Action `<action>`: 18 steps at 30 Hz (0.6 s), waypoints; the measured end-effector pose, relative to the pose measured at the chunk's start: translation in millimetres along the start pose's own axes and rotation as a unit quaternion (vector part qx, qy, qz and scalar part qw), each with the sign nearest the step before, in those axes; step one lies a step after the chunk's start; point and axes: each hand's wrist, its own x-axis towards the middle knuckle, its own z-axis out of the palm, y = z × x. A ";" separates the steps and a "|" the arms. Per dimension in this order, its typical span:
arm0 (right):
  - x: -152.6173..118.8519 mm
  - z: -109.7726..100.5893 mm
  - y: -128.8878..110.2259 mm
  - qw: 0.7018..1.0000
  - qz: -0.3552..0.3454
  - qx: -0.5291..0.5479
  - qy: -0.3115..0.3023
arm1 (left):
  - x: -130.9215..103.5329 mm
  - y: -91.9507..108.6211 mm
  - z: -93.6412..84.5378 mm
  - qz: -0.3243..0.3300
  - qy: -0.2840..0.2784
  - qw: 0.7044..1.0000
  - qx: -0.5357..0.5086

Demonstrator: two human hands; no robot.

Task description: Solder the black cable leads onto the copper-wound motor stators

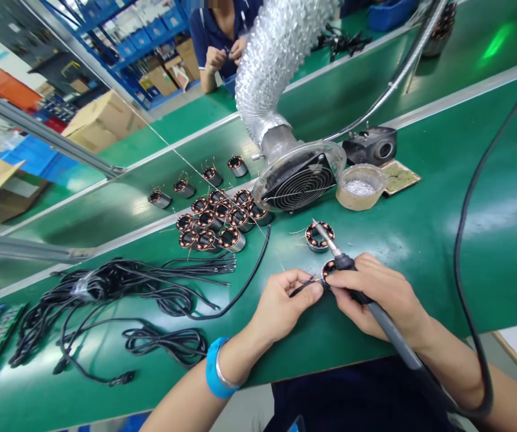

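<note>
Stator (328, 267); tub (360, 202) of silvery bits (360, 188)

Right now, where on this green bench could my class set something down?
Bare bench shows between the round tub, the right hand and the black cord, and again to the right of that cord. It is crowded left of the left hand: black cables spread there, with copper-wound cores grouped behind them.
</note>
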 end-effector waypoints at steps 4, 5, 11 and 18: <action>-2.8 -0.9 1.6 1.000 0.001 0.015 -0.007 | 2.6 1.7 -6.4 -0.051 0.004 0.998 -0.028; -3.3 -1.4 1.4 1.000 0.000 0.019 -0.012 | 3.0 3.0 -6.8 -0.057 0.006 0.998 -0.027; -3.5 -4.5 -3.0 0.999 -0.019 0.029 -0.032 | 1.8 8.7 -3.3 -0.084 0.019 0.996 -0.022; 2.1 -11.9 -7.6 0.997 0.027 0.050 -0.057 | -0.1 6.8 -2.1 -0.085 0.003 0.996 -0.011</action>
